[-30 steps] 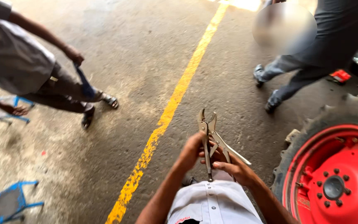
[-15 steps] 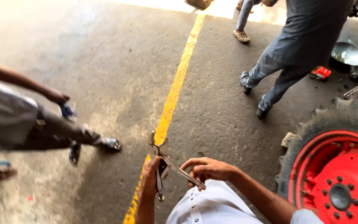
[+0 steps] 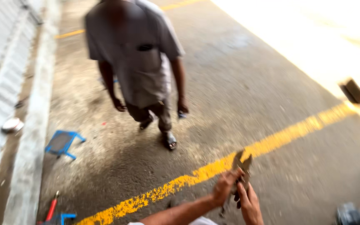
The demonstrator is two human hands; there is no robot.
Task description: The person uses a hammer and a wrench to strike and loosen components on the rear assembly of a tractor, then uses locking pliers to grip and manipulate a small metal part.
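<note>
both hands (image 3: 238, 193) grip metal pliers (image 3: 241, 166) — above yellow line (image 3: 196, 173)

Pretty rough frame honestly, motion blur smears nearly everything. Daylight pours in from the upper right, and that corner is blown out to pure white glare. The concrete floor (image 3: 238, 83) goes dimmer toward the left and bottom. The person (image 3: 136, 58) walking up is soft and streaky, with a faint shadow near the feet. The edges look stretched.
</note>
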